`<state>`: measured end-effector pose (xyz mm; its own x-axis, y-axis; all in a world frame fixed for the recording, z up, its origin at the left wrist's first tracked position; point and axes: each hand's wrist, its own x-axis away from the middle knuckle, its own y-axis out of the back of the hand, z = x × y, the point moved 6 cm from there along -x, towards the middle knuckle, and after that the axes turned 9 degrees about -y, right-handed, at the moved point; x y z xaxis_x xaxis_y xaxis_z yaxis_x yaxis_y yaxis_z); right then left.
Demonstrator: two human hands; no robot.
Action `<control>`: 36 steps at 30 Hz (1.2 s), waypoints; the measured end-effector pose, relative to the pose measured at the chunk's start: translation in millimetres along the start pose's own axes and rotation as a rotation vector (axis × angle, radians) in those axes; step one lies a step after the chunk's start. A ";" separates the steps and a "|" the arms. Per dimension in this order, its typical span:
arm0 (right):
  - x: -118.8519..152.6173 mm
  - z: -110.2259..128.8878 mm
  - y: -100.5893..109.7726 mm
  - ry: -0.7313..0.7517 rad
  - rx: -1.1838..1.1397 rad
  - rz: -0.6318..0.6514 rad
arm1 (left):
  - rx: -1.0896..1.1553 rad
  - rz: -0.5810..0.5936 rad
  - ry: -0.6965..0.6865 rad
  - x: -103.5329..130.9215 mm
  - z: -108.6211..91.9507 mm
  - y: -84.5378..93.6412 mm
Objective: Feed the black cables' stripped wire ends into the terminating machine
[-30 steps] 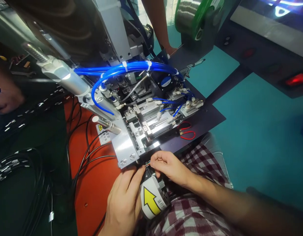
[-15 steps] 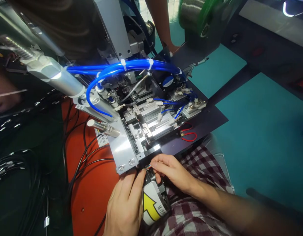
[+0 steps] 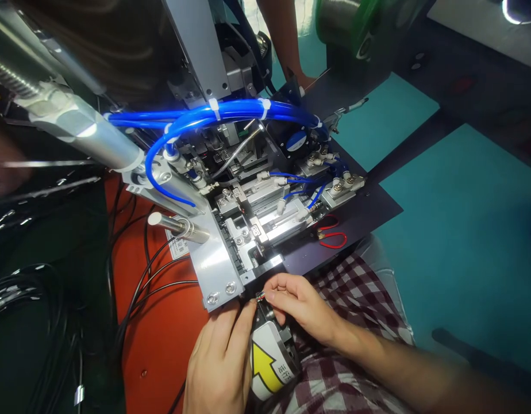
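Thin coloured wires (image 3: 261,296) lie between the fingertips of both hands, just below the front edge of the metal machine (image 3: 214,267). My right hand (image 3: 297,302) pinches them between thumb and forefinger. My left hand (image 3: 222,356) rests palm down beside a white cylinder with a yellow arrow (image 3: 265,365), its forefinger tip at the end of the wires. Its other fingertips are hidden under the silver plate, and what they touch cannot be made out.
Red-handled snips (image 3: 333,238) lie on the dark plate right of the clamps. Blue air tubes (image 3: 243,109) arch over the machine. Black cables (image 3: 140,287) cross the red base (image 3: 162,345) at left. A green spool (image 3: 369,26) and another person's arm (image 3: 287,40) are at the back.
The view has shifted slightly. Both hands keep nearly the same pose at the wires.
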<state>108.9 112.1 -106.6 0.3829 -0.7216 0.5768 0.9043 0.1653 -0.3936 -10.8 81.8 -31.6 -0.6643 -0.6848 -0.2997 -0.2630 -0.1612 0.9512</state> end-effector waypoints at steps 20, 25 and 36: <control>-2.0 5.1 -0.1 -0.020 0.015 -0.044 | -0.012 0.008 0.007 -0.4 -2.0 -0.4; 0.4 5.9 -2.3 0.010 0.127 -0.158 | -0.043 0.033 0.007 -0.3 -6.4 -2.3; -4.9 5.2 -6.4 -0.059 0.038 -0.113 | 0.104 -0.032 0.084 -0.1 -0.6 1.7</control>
<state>102.2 118.0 -103.2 0.2875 -0.6967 0.6572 0.9484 0.1115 -0.2967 -10.7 81.2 -30.0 -0.5944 -0.7384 -0.3186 -0.3571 -0.1126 0.9273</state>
